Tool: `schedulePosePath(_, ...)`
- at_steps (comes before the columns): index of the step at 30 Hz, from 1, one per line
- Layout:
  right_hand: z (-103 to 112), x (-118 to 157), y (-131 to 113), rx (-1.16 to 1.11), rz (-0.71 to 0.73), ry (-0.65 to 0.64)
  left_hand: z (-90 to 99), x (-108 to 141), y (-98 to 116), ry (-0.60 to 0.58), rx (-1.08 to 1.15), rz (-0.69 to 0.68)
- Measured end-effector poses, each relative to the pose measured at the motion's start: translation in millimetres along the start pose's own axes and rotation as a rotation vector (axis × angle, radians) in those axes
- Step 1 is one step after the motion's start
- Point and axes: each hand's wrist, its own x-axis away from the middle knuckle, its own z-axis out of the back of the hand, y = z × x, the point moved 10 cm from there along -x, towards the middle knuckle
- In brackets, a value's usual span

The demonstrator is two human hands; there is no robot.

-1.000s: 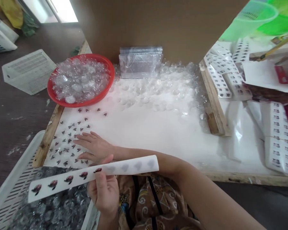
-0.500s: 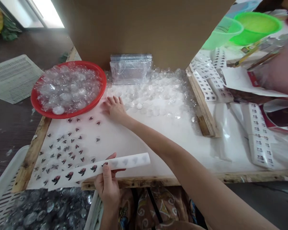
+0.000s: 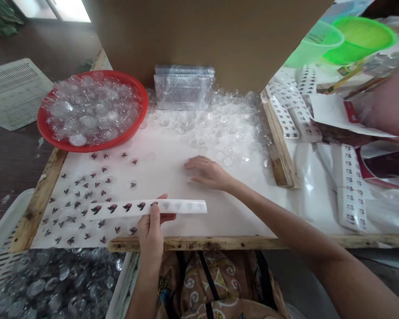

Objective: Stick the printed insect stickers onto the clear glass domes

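My left hand (image 3: 153, 230) pinches a strip of white backing paper with turtle stickers (image 3: 127, 207) near its middle, thumb on top. The strip lies level above the white work surface (image 3: 172, 181), its right part showing only faint marks. My right hand (image 3: 207, 173) hovers over or rests on that surface, fingers extended together, and I see nothing in them. Beyond it spread many clear round discs (image 3: 202, 128). On the left of the surface lie several clear discs with turtle stickers (image 3: 88, 195). A single plain disc (image 3: 151, 156) lies near the red basin.
The red basin (image 3: 142, 116) full of clear pieces stands at back left. Clear plastic boxes (image 3: 184, 91) lean against a cardboard sheet (image 3: 199, 35). A wooden rail (image 3: 280, 146) bounds the right side, with sticker sheets (image 3: 350, 186) beyond. A white crate (image 3: 20, 204) of clear pieces sits below left.
My right hand has moved from beside the red basin to the right and nearer me. A plain disc now shows near where it was. The strip in my left hand has become more level.
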Motion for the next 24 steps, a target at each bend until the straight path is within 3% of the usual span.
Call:
schedulePosePath(2,18.9,6.7,-11.0,-0.043,-0.057,0.101,-11.6,-0.1,-0.9,-0.061,-0.09,0.014)
schedulePosePath(4,21.4,9.2,-29.3,-0.082,-0.099,0.118,-23.4,1.6,-0.4,-0.11,-0.157,0.015)
schedulePosePath(8,-16.5,8.3,-68.3,-0.238,-0.12,-0.062,-40.1,5.2,-2.7,-0.192,-0.244,-0.006)
schedulePosePath(14,-34.1,16.8,-61.2,-0.333,-0.246,-0.054,-20.5,2.6,-5.6,-0.105,-0.011,-0.066)
schedulePosePath(17,-33.1,27.0,-68.0,-0.228,-0.159,-0.038,-14.5,3.0,-6.6,-0.083,0.002,-0.055)
schedulePosePath(21,-26.2,39.5,-97.2,0.131,0.046,0.125,-16.0,3.1,-9.0,-0.076,-0.062,-0.007)
schedulePosePath(24,-15.4,36.3,-102.2,0.071,0.096,0.193,-18.6,1.3,-11.1,-0.081,-0.086,0.014)
